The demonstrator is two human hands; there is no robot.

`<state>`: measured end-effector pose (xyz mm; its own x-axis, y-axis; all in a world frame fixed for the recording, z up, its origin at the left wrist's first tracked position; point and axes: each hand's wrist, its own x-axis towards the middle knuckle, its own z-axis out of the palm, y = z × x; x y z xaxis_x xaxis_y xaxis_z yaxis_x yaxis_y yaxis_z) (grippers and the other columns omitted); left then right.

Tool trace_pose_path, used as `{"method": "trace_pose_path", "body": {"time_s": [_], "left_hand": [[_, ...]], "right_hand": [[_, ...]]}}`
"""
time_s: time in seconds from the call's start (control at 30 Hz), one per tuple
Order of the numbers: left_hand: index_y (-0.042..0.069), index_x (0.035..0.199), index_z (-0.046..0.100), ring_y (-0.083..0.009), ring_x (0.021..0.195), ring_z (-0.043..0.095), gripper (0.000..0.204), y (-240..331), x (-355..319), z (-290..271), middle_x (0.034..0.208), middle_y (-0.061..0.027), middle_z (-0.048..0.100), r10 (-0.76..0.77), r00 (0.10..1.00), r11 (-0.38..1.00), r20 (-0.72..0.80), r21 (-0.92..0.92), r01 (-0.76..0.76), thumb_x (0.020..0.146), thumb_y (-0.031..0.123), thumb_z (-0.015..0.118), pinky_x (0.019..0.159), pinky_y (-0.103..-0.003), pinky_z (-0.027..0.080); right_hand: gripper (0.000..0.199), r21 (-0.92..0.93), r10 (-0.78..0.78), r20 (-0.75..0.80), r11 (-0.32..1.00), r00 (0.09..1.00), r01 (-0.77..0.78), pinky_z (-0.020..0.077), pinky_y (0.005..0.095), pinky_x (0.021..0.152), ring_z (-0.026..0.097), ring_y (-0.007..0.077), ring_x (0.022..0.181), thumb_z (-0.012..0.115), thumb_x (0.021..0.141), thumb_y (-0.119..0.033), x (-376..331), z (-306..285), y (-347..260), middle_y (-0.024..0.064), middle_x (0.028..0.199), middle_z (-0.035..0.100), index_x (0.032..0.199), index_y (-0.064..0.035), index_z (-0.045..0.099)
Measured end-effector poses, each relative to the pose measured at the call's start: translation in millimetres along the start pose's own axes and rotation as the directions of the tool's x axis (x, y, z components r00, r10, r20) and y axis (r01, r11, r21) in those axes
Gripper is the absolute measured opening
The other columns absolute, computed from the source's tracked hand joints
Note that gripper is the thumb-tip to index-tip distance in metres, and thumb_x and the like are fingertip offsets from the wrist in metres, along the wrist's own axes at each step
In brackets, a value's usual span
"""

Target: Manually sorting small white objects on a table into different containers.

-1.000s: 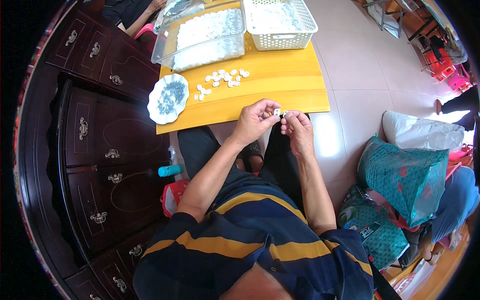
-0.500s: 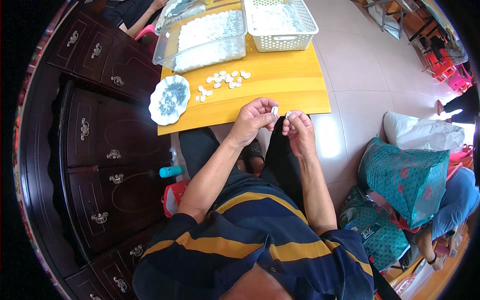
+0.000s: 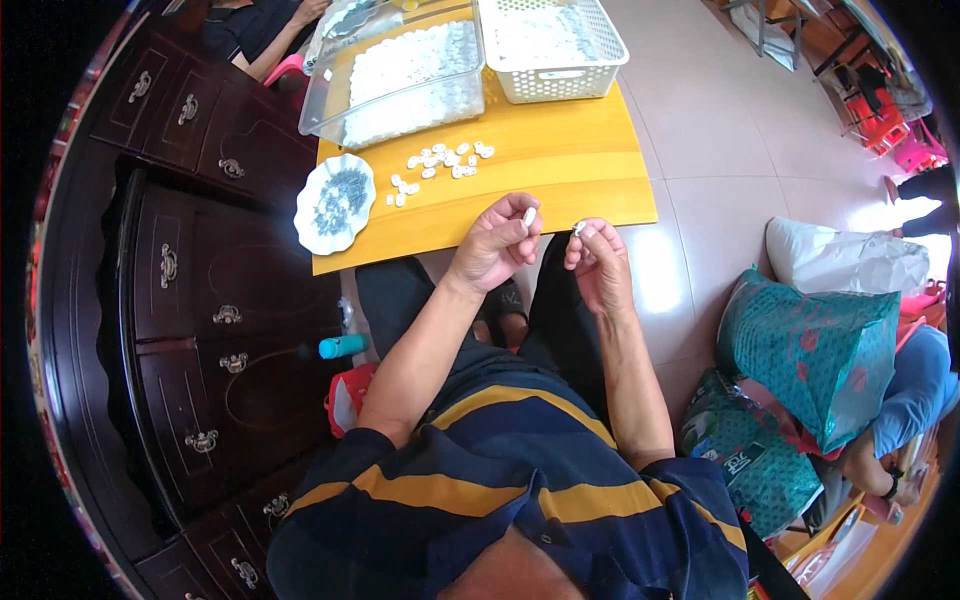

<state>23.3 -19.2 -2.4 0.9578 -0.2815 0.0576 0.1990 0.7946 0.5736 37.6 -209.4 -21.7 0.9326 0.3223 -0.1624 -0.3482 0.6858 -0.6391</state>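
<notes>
Looking down over our striped shirt, we hold both hands up just off the near edge of the yellow table [image 3: 560,185]. Our left hand [image 3: 495,250] curls into a loose fist, thumb and forefinger pinching a small white piece [image 3: 528,216] that pokes up above the knuckles. Our right hand [image 3: 598,262] sits just beside it, the two hands apart with a narrow gap between them, and its fingertips nip a tiny pale bit [image 3: 578,229], too small for us to make out its shape.

On the table beyond our hands, a scatter of little white pieces [image 3: 440,167] lies loose on the wood. To its left, a white scalloped dish [image 3: 334,203] holds a heap of small dark bits and sits at the table's left edge. Farther back, a clear plastic tub [image 3: 395,85] is full of white pieces, and next to it on the right stands a white lattice basket [image 3: 553,48].

On our left runs a dark wooden cabinet [image 3: 190,300] with metal handles. On the floor to our right slumps a teal bag [image 3: 815,355], a white sack [image 3: 845,262] behind it.
</notes>
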Motion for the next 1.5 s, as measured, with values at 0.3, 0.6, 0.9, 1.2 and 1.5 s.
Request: {"method": "trace_pose_path", "body": {"time_s": [0.3, 0.6, 0.9, 1.2, 1.5], "left_hand": [[0.001, 0.114, 0.063, -0.0071, 0.071, 0.06, 0.023, -2, 1, 6, 0.087, 0.0, 0.062, -0.028, 0.971, 0.942, -0.237, 0.318, 0.105, 0.092, 0.004, 0.066, 0.064, -0.021, 0.052], [0.002, 0.105, 0.068, -0.0084, 0.078, 0.065, 0.013, -9, 0, 10, 0.096, -0.0031, 0.069, 0.069, 0.949, 0.804, -0.309, 0.58, 0.13, 0.092, 0.002, 0.065, 0.07, -0.023, 0.054], [-0.002, 0.1, 0.074, -0.0108, 0.072, 0.067, 0.015, -7, 0, 24, 0.088, -0.0063, 0.071, 0.352, 0.936, 0.129, -0.023, 0.991, -0.024, 0.087, -0.004, 0.067, 0.065, -0.023, 0.053], [-0.002, 0.102, 0.074, -0.0134, 0.082, 0.069, 0.015, -5, 1, 26, 0.094, -0.009, 0.071, 0.376, 0.926, 0.126, -0.019, 0.992, -0.031, 0.088, -0.003, 0.067, 0.071, -0.025, 0.054], [-0.003, 0.117, 0.061, -0.009, 0.089, 0.068, 0.025, -13, 1, 8, 0.099, -0.0063, 0.068, 0.273, 0.948, 0.604, -0.163, 0.796, -0.037, 0.092, -0.004, 0.066, 0.078, -0.024, 0.058]], "right_hand": [[0.008, -0.001, 0.005, -0.019, 1.0, 1.0, -0.005, 0.0509, 0.0251, 0.062, 0.06, 0.011, 0.066, 0.061, 0.099, -0.013, 1, -2, 2, 0.0033, 0.079, 0.065, 0.102, -0.0061, 0.063], [0.009, -0.03, 0.002, -0.014, 1.0, 1.0, -0.003, 0.0523, 0.0249, 0.063, 0.062, 0.011, 0.067, 0.061, 0.099, -0.015, 3, -6, 4, 0.0033, 0.079, 0.066, 0.101, -0.0061, 0.064], [0.009, -0.036, -0.054, 0.04, 0.998, 0.998, 0.056, 0.0566, 0.0324, 0.088, 0.069, 0.0189, 0.096, 0.059, 0.101, -0.014, 3, -3, 9, 0.0113, 0.106, 0.07, 0.105, -0.0057, 0.061], [0.01, -0.109, -0.075, 0.038, 0.991, 0.996, 0.079, 0.0499, 0.0309, 0.095, 0.063, 0.0155, 0.101, 0.059, 0.101, -0.012, 3, 3, 13, 0.0094, 0.109, 0.069, 0.104, -0.0028, 0.063], [0.009, -0.077, -0.04, 0.016, 0.996, 0.999, 0.041, 0.0503, 0.0309, 0.094, 0.064, 0.0163, 0.098, 0.058, 0.101, -0.011, 1, 4, 11, 0.0105, 0.106, 0.069, 0.103, -0.0029, 0.062]]}}
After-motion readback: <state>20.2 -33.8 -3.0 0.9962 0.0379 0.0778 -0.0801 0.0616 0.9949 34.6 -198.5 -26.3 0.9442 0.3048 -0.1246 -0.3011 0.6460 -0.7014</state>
